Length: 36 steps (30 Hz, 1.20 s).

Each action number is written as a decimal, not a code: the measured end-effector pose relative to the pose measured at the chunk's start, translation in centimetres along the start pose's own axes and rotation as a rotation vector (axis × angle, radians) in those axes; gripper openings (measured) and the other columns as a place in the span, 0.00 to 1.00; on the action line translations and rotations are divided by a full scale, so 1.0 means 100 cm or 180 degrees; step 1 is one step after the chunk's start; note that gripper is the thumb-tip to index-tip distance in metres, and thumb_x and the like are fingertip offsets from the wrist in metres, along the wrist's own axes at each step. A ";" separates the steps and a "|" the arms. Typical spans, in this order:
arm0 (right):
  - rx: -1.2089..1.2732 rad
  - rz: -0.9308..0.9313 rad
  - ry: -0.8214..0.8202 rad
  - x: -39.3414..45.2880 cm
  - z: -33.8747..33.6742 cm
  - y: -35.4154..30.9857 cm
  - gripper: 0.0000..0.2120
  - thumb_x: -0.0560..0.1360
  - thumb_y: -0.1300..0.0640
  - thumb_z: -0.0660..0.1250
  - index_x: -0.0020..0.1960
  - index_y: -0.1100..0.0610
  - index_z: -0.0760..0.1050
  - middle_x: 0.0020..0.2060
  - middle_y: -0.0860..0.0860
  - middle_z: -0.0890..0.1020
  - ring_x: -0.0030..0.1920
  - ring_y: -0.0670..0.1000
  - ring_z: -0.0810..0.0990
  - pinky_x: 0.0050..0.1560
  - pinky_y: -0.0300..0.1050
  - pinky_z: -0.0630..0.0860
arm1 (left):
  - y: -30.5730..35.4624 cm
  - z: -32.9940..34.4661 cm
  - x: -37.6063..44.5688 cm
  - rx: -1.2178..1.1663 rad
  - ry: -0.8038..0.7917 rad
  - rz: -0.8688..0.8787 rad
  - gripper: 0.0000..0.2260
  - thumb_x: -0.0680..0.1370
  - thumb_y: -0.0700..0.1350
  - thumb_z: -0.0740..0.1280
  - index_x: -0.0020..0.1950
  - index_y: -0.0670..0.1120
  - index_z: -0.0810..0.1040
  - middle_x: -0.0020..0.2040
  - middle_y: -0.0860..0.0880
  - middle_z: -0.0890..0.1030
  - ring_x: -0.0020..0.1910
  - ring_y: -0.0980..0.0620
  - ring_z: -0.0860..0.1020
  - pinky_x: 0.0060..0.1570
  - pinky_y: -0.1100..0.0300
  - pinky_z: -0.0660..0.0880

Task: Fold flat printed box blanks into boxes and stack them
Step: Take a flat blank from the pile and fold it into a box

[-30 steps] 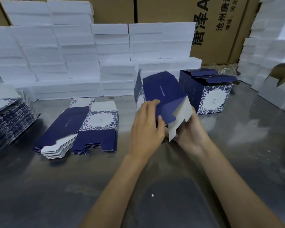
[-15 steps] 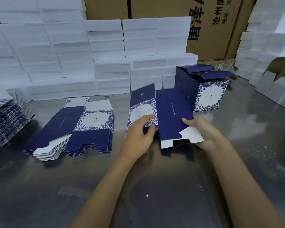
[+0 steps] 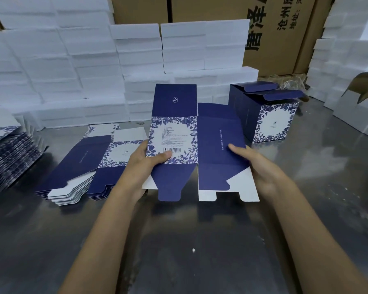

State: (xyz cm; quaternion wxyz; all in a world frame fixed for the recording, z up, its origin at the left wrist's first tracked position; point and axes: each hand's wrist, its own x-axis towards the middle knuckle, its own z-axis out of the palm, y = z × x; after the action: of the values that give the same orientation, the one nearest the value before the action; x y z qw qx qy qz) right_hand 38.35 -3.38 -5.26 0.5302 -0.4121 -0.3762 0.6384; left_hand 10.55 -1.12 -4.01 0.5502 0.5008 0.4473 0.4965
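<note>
I hold a flat navy box blank [image 3: 197, 143] upright above the metal table [image 3: 179, 240], its floral barcode panel facing me. My left hand [image 3: 146, 160] pinches the blank's left edge, thumb laid across the floral panel. My right hand [image 3: 254, 166] grips its right edge, thumb on the plain navy panel. Left of the hands lies a pile of flat blanks [image 3: 81, 166]. One folded box [image 3: 268, 112], flaps up, stands at the back right.
A second pile of blanks [image 3: 6, 158] sits at the table's left edge. White foam blocks [image 3: 94, 66] are stacked along the back, more [image 3: 348, 60] at the right. Brown cartons [image 3: 274, 32] stand behind them. An open white carton [image 3: 361, 107] lies far right.
The blank was partly squared up a second ago; now it is flattened and turned upright with the barcode panel toward me. Both hands have shifted out to its side edges.
</note>
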 end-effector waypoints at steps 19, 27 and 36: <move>-0.0524 -0.0503 0.0521 0.000 0.009 -0.003 0.08 0.82 0.49 0.67 0.52 0.44 0.86 0.52 0.49 0.88 0.49 0.50 0.88 0.40 0.44 0.83 | 0.003 0.010 -0.003 0.0432 0.0547 -0.0013 0.09 0.81 0.62 0.61 0.55 0.60 0.75 0.40 0.68 0.83 0.40 0.63 0.82 0.38 0.63 0.75; -0.0351 -0.0185 -0.0138 -0.008 -0.004 -0.011 0.10 0.80 0.55 0.69 0.60 0.50 0.84 0.59 0.56 0.85 0.57 0.57 0.85 0.49 0.50 0.83 | -0.001 0.015 -0.003 0.0485 0.1038 0.0330 0.10 0.82 0.61 0.59 0.56 0.59 0.76 0.52 0.59 0.83 0.53 0.56 0.81 0.53 0.53 0.77; 0.0484 -0.0056 -0.0207 -0.012 -0.001 -0.013 0.19 0.77 0.43 0.70 0.63 0.51 0.83 0.61 0.52 0.84 0.60 0.53 0.84 0.56 0.50 0.81 | -0.007 0.035 -0.012 0.1380 -0.0211 0.0345 0.25 0.81 0.47 0.66 0.77 0.61 0.64 0.70 0.62 0.66 0.71 0.59 0.65 0.63 0.65 0.66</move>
State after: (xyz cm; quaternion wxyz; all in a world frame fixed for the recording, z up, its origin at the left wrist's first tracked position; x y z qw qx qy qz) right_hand 39.04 -4.32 -3.92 0.5531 -0.3463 -0.3472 0.6735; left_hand 14.00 -2.66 -4.36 0.4166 0.6467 0.4976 0.4008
